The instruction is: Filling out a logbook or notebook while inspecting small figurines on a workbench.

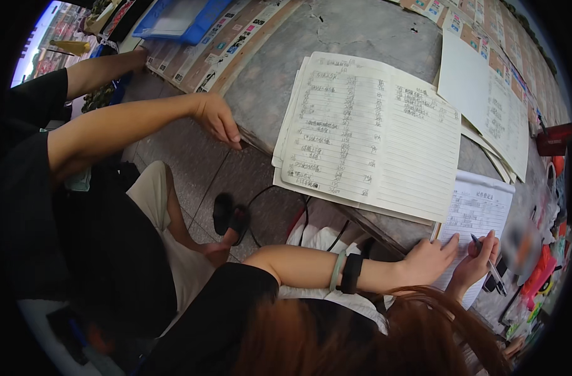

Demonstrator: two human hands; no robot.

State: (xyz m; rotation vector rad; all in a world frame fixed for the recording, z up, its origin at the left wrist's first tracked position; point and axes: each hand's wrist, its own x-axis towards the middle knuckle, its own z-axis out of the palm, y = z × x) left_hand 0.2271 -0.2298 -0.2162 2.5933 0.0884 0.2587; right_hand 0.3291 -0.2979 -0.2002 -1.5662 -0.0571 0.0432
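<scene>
My left hand [431, 257] lies with its fingers stretched out at the near-left edge of a white printed form [480, 199] bearing handwriting. A black band [350, 273] and a pale green one circle that wrist. My right hand [476, 266] is closed around a slim pen [500, 286], over the right side of the form. An open lined notebook [417, 160] lies to the left and partly covers the form's corner; its left page is filled with handwritten columns, while the right page has a few lines near the top. Reddish-brown hair hides part of my right forearm.
At the left sits another person in black, one hand [220, 122] at the edge of the grey table [267, 56]. A blue tray [201, 28] stands far left. Loose sheets [464, 72] lie beyond the notebook; a dark red container [554, 140] and a pink item [538, 276] are at the right.
</scene>
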